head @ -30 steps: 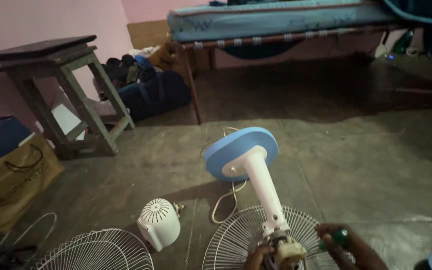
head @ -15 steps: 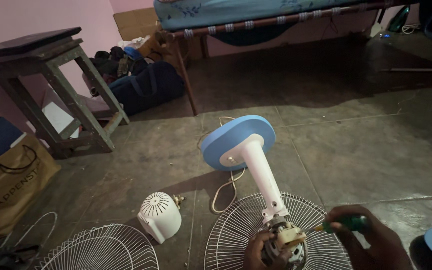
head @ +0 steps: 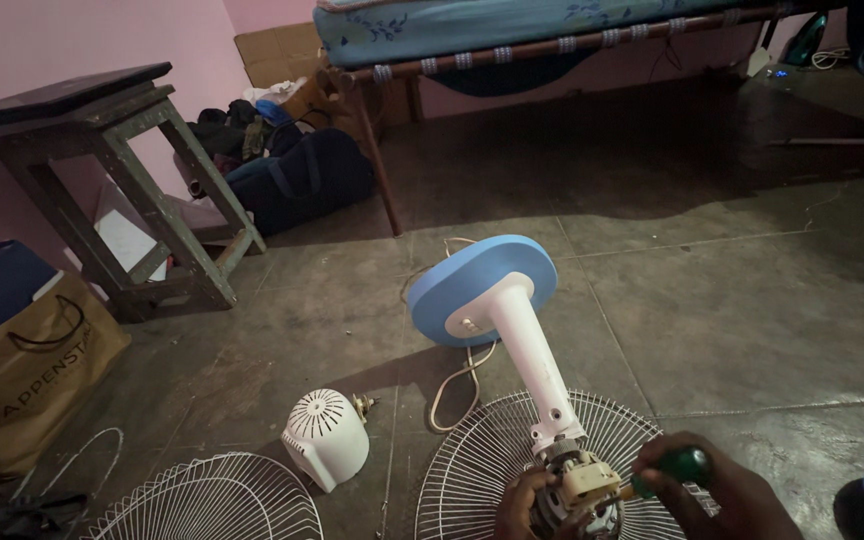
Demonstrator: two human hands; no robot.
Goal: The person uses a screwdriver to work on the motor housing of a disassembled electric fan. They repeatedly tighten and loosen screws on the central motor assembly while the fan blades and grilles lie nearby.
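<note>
Screwdriver at fan motor (right-hand grip)

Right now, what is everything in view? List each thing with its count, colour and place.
Fan stand: 1, white pole, blue base, lying mid-floor.
Fan motor: 1, bare, at the pole's lower end.
Wire guards: 2, white; one under the motor, one bottom left.
Motor cover: 1, white, floor beside the guards.
Cord: 1, cream, by the base.
Wooden stool: 1, grey-green, left.
Paper bag: 1, tan, far left.
Bed: 1, blue mattress, top.
Dark bags: several, under the bed.
Screwdriver: 1, green handle, in the right hand.
Left hand: on the motor.
Right hand: grips the screwdriver.
</note>
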